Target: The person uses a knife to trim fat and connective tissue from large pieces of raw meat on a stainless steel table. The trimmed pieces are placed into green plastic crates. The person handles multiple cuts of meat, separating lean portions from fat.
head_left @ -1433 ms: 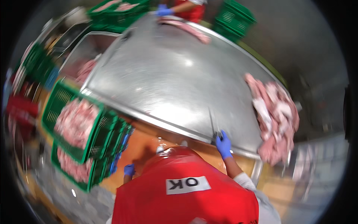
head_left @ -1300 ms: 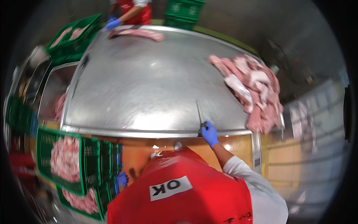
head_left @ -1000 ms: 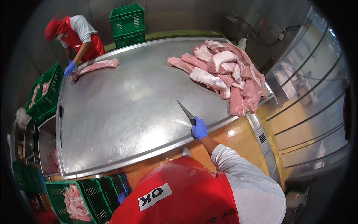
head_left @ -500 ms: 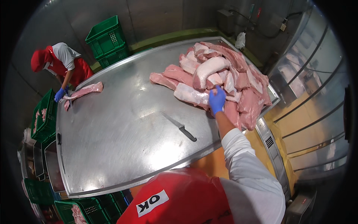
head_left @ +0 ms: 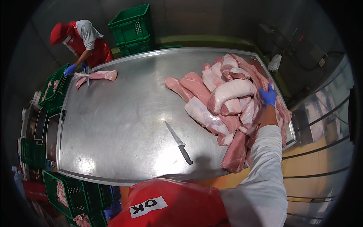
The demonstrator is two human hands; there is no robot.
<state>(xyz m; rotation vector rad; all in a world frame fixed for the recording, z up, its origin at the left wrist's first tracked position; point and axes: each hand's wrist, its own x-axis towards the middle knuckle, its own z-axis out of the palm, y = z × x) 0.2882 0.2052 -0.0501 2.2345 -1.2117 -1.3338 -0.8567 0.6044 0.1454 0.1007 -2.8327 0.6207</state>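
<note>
My right hand [head_left: 267, 94], in a blue glove, grips a piece of pink meat at the right side of a big pile of raw meat [head_left: 202, 113]. A black-handled knife [head_left: 183, 151] lies left of the pile on the steel table [head_left: 113, 143], blade pointing away from me. My left hand [head_left: 112, 210], also gloved, is low at the left beside my red apron, mostly hidden, so its fingers are unclear.
A co-worker [head_left: 94, 47] at the far left cuts a long meat strip [head_left: 102, 75] beside a green crate [head_left: 55, 90]. Stacked green crates [head_left: 128, 24] stand behind the table. More crates with meat [head_left: 62, 193] are low at the left. Hoses and a cable run along the right wall.
My right hand has let go of the knife, now lying on the table, and reached right and away onto the meat pile. My view has turned, shifting the table in frame.
</note>
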